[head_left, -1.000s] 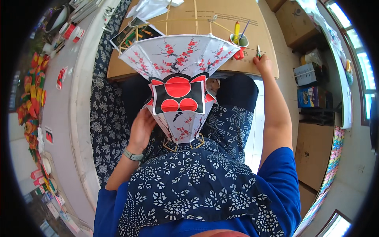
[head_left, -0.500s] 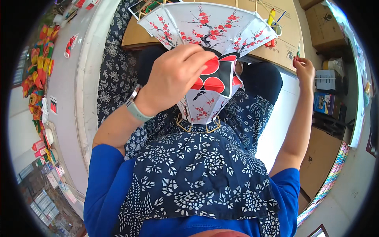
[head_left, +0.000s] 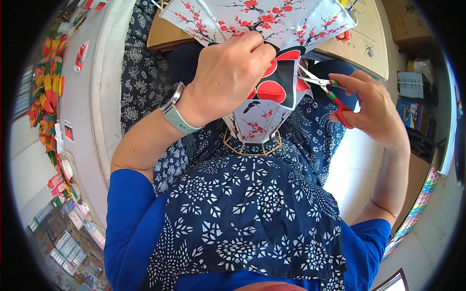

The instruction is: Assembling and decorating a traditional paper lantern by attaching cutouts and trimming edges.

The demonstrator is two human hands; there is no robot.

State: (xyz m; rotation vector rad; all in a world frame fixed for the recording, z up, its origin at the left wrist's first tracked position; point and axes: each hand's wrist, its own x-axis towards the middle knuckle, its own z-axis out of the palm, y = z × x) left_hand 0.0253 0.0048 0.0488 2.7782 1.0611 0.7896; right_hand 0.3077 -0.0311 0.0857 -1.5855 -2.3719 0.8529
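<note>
A navy apron [head_left: 242, 213] with white leaf print lies nearest, and against it a white flower-printed lantern [head_left: 257, 121] stands on the lap. The left hand [head_left: 230, 80] has its fingers drawn together over the left side of a red-and-black paper cut-out [head_left: 284, 72] on the lantern; what its fingertips grip is hidden. The right hand's [head_left: 371, 104] grip closes round red-handled scissors [head_left: 318, 82], blades parted at the cut-out's right edge. Pale floor [head_left: 352, 160] shows below that arm. Beyond the lantern, brown cardboard tops a bench [head_left: 359, 53]. Leftward, past dark floral cloth [head_left: 141, 77], runs a long grey bench [head_left: 92, 126], a bright red-yellow-green cluster [head_left: 48, 87] along its far side. A cardboard box [head_left: 405, 19] sits upper right.
</note>
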